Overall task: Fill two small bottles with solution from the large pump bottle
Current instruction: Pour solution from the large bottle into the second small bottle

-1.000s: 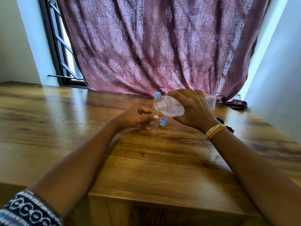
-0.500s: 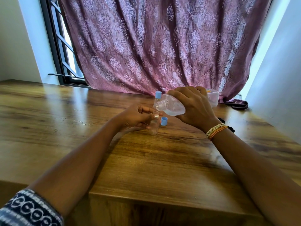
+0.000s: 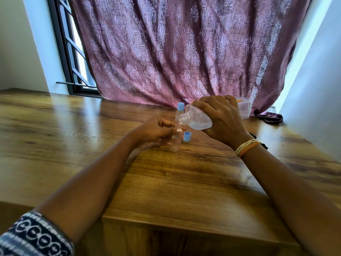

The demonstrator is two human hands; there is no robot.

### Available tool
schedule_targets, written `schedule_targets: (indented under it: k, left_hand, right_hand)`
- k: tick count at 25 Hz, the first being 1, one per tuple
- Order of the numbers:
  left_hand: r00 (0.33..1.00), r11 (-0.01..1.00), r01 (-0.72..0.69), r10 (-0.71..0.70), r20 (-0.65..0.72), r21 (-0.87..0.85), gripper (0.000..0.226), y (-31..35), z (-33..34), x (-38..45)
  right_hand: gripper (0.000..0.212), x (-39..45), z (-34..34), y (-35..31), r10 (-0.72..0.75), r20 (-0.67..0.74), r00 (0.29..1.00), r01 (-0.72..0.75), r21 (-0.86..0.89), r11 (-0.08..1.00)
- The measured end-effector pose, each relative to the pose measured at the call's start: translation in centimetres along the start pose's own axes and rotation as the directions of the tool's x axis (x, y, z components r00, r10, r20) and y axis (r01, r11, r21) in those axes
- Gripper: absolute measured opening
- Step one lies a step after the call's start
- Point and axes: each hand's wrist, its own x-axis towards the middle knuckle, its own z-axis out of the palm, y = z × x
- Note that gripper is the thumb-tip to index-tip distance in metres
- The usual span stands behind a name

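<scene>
My right hand (image 3: 222, 120) grips the large clear bottle (image 3: 198, 120), pump off, tipped on its side with its open threaded neck pointing left and down. The neck hangs just over the mouth of a small clear bottle (image 3: 175, 144) standing on the wooden table (image 3: 184, 182). My left hand (image 3: 156, 133) pinches that small bottle near its top. Its blue cap (image 3: 187, 136) stands loose on the table just to the right. A second small bottle with a blue cap (image 3: 180, 107) stands upright behind, partly hidden by the large bottle.
A patterned purple curtain (image 3: 175, 52) hangs right behind the table's far edge. A dark cloth bundle (image 3: 269, 116) lies at the back right. A small black object (image 3: 264, 145) lies behind my right wrist. A white wall rises close on the right.
The large bottle's base has risen a little, so it tips more steeply over the small bottle. My left hand and the small bottle stay put.
</scene>
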Motion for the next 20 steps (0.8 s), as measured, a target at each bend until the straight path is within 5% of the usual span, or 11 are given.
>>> schedule_targets:
  k: [20]
  left_hand:
    - [0.999,0.999,0.034,-0.034,0.006,0.009,0.037,0.57,0.22,-0.48]
  right_hand:
    - [0.047,0.04,0.02,0.34,0.005,-0.001,1.000,-0.005,-0.010,1.000]
